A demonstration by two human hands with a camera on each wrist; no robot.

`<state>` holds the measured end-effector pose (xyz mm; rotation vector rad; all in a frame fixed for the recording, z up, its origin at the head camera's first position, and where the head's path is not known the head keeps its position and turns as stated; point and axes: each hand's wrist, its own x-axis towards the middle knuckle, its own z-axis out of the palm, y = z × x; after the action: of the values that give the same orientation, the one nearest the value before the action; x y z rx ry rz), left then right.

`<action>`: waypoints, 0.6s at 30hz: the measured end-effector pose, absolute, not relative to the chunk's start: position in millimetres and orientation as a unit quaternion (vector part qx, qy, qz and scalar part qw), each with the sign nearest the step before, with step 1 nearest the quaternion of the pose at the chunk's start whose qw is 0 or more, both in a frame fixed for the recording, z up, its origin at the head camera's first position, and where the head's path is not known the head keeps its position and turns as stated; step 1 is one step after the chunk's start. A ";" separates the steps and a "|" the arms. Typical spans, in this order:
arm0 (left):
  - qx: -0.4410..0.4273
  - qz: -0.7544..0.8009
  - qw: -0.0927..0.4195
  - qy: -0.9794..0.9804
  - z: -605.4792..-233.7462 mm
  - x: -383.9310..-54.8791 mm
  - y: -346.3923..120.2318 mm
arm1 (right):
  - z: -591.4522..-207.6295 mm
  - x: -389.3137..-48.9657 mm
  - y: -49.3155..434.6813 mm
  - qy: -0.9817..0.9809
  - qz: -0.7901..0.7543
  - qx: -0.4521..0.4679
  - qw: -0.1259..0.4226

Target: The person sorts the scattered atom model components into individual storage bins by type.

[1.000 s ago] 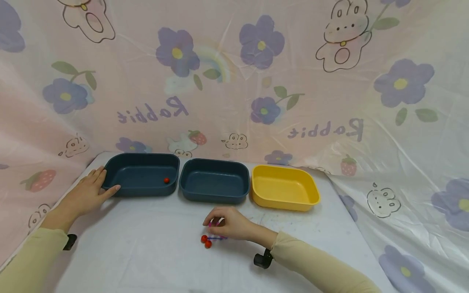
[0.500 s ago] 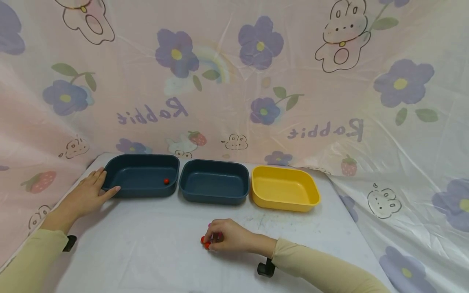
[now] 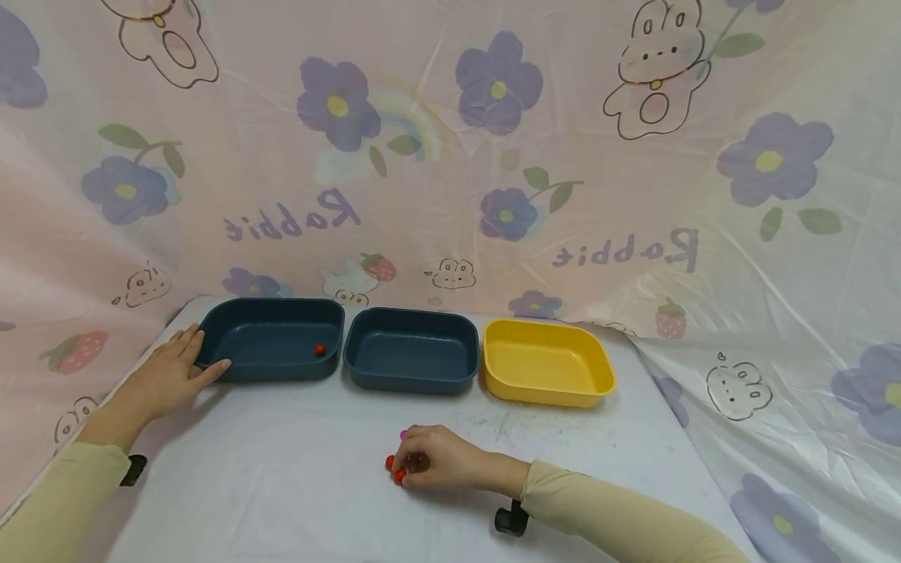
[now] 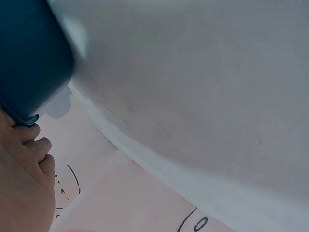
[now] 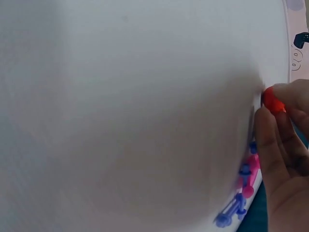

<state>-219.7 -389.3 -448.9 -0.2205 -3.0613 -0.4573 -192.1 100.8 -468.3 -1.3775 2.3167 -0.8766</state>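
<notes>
My left hand point(image 3: 165, 371) rests at the left end of a dark blue tray point(image 3: 271, 369), fingers fairly straight along its side and thumb at the front corner. In the left wrist view its fingers meet the tray's edge point(image 4: 29, 118). My right hand point(image 3: 446, 460) is low over the white table and pinches a small red ball point(image 5: 274, 100) between thumb and fingers. Another red ball point(image 3: 389, 463) lies beside its fingertips. Small pink and blue plastic pieces, a pink one point(image 5: 251, 174) and a blue one point(image 5: 231, 211), lie by the hand, mostly hidden from the head view.
One red ball point(image 3: 320, 349) sits inside the left tray. To its right stand a second dark blue tray point(image 3: 411, 383) and a yellow tray point(image 3: 549, 393), all in a row at the back. A patterned curtain point(image 3: 422, 195) hangs behind the white table point(image 3: 281, 477).
My right hand has moved down toward the front, from above the pink and blue pieces to the red balls, and its fingers have closed on one. The left hand stays put.
</notes>
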 end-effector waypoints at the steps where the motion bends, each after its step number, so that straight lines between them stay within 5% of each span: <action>1: -0.071 -0.147 0.020 -0.986 -449.0 -220.0 -389.2 | -468.4 -192.1 100.9 0.808 -0.305 -0.481 0.153; 18: -0.072 -0.148 0.025 -0.986 -452.2 -220.0 -388.6 | -469.5 -190.2 103.4 0.810 -0.300 -0.480 0.156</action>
<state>-220.0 -388.6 -452.2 -0.2230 -3.0492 -0.4575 -190.2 103.4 -469.5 -1.3738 2.3191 -0.8594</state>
